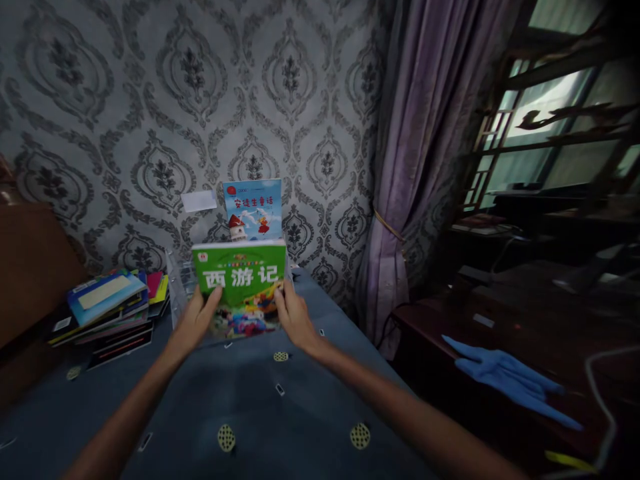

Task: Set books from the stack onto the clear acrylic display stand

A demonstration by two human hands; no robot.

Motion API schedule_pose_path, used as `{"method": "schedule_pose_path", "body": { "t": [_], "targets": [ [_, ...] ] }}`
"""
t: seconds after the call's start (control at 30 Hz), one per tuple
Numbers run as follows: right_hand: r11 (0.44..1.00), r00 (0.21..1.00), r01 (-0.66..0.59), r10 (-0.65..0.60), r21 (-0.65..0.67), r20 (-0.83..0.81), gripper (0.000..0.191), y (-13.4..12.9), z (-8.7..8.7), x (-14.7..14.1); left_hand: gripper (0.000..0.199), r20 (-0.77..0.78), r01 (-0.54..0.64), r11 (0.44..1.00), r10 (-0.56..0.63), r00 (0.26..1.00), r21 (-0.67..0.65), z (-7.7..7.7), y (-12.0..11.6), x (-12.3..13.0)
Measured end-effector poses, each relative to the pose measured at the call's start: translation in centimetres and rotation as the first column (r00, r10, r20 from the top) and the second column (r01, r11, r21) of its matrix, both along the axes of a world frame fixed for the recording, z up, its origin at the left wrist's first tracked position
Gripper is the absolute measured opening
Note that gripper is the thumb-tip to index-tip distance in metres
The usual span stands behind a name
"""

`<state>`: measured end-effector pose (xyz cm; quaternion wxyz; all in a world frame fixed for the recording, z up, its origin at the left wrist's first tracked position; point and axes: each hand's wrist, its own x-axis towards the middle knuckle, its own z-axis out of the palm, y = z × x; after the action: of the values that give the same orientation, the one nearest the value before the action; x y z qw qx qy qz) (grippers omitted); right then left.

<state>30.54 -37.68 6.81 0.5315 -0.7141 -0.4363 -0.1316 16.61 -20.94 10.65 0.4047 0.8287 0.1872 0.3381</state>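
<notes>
The front book (245, 300) was green, with white lettering and a multicoloured picture. The rear book (254, 215) was blue, with red lettering, white clouds and a red roof. Grey wallpaper (245, 87) carried darker floral medallions. The curtain (417, 127) was mauve, its tie (389, 225) golden. The sheet (295, 430) was dark blue, dotted with pale yellow, black-spotted motifs. The stack (107, 303) showed blue, pink and yellow. The glove (505, 377) was light blue.

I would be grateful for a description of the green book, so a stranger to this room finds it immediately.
Start at the patterned wall, then go down to the upright blue book before it. Held in front, hiding its lower part, is the green book. Its large title is white; the blue book's is red.
</notes>
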Motion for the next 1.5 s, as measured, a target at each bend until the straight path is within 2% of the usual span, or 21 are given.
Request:
{"method": "schedule_pose_path", "body": {
  "t": [0.07, 0.17, 0.23, 0.3, 0.37, 0.5, 0.73, 0.9, 1.0, 1.07, 1.13, 1.23, 1.3, 1.5],
  "targets": [
    [0.999, 0.997, -0.007, 0.004, 0.045, 0.082, 0.036, 0.8, 3.2, 2.6, 0.057, 0.126, 0.006, 0.991, -0.023, 0.992, 0.136, 3.2, 0.4, 2.2],
    [0.990, 0.983, -0.052, 0.027, 0.132, 0.180, 0.031, 2.0, 7.8, 6.4, 0.050, 0.301, -0.023, 0.946, -0.080, 0.950, 0.324, 7.3, 1.3, 5.4],
    [0.981, 0.976, -0.090, 0.053, 0.171, 0.212, 0.031, 2.8, 9.9, 8.5, 0.051, 0.371, -0.071, 0.929, -0.075, 0.926, 0.364, 9.0, 2.0, 7.3],
    [0.976, 0.974, -0.125, 0.087, 0.176, 0.208, 0.032, 3.5, 10.8, 10.2, 0.054, 0.395, -0.115, 0.927, -0.038, 0.918, 0.356, 9.6, 2.6, 8.9],
    [0.977, 0.975, -0.135, 0.101, 0.163, 0.200, 0.033, 4.1, 10.7, 11.6, 0.058, 0.391, -0.131, 0.931, -0.013, 0.920, 0.340, 9.3, 3.1, 10.2],
    [0.982, 0.973, -0.132, 0.103, 0.134, 0.205, 0.038, 4.8, 9.2, 13.6, 0.059, 0.389, -0.100, 0.931, -0.047, 0.920, 0.350, 7.6, 4.0, 11.9],
    [0.971, 0.974, -0.208, 0.195, 0.117, 0.112, 0.039, 5.4, 7.4, 15.6, 0.055, 0.372, -0.089, 0.929, -0.056, 0.926, 0.360, 5.6, 5.6, 13.8],
    [0.983, 0.982, -0.170, 0.163, 0.064, 0.100, 0.032, 6.1, 6.3, 17.0, 0.056, 0.330, -0.091, 0.944, -0.020, 0.944, 0.318, 4.5, 6.2, 14.9],
    [0.995, 0.980, -0.084, 0.073, 0.053, 0.184, 0.029, 6.3, 5.8, 18.0, 0.053, 0.251, -0.104, 0.939, 0.020, 0.968, 0.326, 4.0, 6.2, 15.3],
    [0.998, 0.966, 0.001, -0.015, 0.057, 0.258, 0.027, 6.2, 5.6, 18.5, 0.050, 0.151, -0.163, 0.909, 0.112, 0.982, 0.385, 4.0, 6.0, 15.3],
    [0.996, 0.953, 0.073, -0.084, 0.050, 0.290, 0.027, 6.1, 5.5, 18.8, 0.046, 0.048, -0.240, 0.847, 0.247, 0.968, 0.475, 4.3, 5.6, 15.0],
    [0.990, 0.956, 0.135, -0.137, 0.027, 0.261, 0.035, 6.1, 5.4, 18.7, 0.040, -0.011, -0.310, 0.733, 0.397, 0.918, 0.605, 4.8, 5.0, 14.5],
    [0.989, 0.969, 0.142, -0.145, 0.031, 0.202, 0.039, 6.3, 5.4, 18.5, 0.036, -0.008, -0.338, 0.681, 0.451, 0.893, 0.649, 5.1, 4.4, 14.4],
    [0.992, 0.992, 0.098, -0.103, 0.085, 0.067, 0.043, 7.8, 6.0, 18.2, 0.034, 0.036, -0.411, 0.639, 0.515, 0.857, 0.650, 5.0, 3.7, 14.8]
  ]
}}
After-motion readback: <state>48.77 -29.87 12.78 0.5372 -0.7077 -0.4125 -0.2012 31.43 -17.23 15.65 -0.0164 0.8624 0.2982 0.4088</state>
